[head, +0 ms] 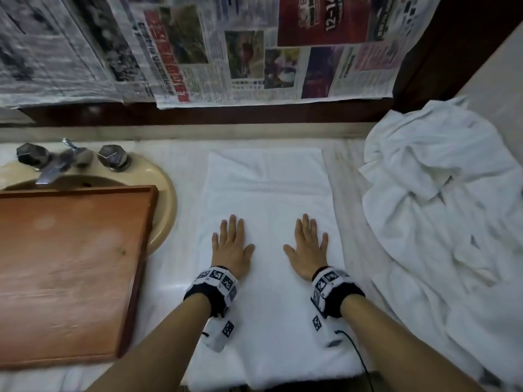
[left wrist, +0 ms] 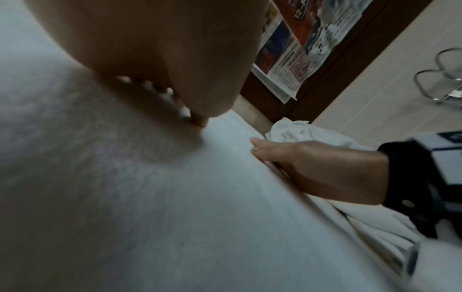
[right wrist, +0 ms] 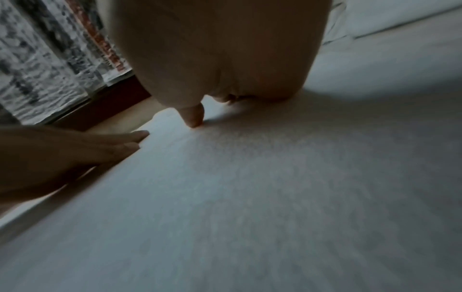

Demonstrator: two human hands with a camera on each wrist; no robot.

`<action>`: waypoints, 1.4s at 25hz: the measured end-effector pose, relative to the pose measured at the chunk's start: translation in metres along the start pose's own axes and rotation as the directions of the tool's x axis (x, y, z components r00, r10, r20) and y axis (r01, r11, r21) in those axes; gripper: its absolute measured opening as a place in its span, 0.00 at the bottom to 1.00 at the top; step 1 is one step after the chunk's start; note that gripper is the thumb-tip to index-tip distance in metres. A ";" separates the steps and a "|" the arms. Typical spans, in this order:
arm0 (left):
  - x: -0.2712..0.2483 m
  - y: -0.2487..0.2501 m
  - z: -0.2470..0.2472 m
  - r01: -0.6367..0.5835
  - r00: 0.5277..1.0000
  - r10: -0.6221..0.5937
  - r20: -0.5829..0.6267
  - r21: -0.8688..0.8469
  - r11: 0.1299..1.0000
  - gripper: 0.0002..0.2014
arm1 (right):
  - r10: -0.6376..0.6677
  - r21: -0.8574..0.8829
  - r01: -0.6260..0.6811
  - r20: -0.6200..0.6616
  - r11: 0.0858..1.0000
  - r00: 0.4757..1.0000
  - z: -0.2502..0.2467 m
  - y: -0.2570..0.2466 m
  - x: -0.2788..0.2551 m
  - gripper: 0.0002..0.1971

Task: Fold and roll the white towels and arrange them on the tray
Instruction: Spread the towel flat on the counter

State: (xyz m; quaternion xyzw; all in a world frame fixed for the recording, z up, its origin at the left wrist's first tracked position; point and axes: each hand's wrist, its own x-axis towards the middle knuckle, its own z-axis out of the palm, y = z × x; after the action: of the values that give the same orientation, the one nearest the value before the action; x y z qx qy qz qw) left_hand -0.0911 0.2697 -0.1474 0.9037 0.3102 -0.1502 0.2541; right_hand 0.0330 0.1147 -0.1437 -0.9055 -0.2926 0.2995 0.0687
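Pressing flat, fingers straight: left hand (head: 232, 244), right hand (head: 308, 244) on towel (head: 268, 188); tray (head: 70, 264) head-view only.

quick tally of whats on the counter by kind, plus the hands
flat folded white towel: 1
heap of unfolded white towels: 1 heap, number of towels in it cannot be told
wooden tray: 1, nothing on it
sink: 1
faucet knobs: 2
hands pressed flat on the folded towel: 2, left hand, right hand
total: 8
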 end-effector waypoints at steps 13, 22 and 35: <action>-0.033 -0.038 -0.009 0.207 0.978 -0.205 -0.044 0.024 0.978 0.32 | 0.272 -0.031 -0.276 -0.095 0.961 0.958 -0.009 0.042 -0.029 0.35; -0.095 -0.045 0.018 0.097 0.994 -0.102 0.035 0.117 0.988 0.30 | 0.125 -0.145 -0.138 -0.097 0.980 0.987 0.036 0.041 -0.083 0.33; -0.144 -0.047 0.041 0.175 0.982 -0.174 -0.076 0.005 0.985 0.31 | 0.071 -0.163 -0.103 -0.193 0.981 0.979 0.074 0.028 -0.137 0.34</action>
State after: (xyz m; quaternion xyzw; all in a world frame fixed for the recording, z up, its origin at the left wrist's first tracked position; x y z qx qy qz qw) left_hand -0.2357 0.2097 -0.1364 0.8795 0.3967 -0.1393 0.2229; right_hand -0.0851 0.0098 -0.1434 -0.9441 -0.2696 0.1896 0.0041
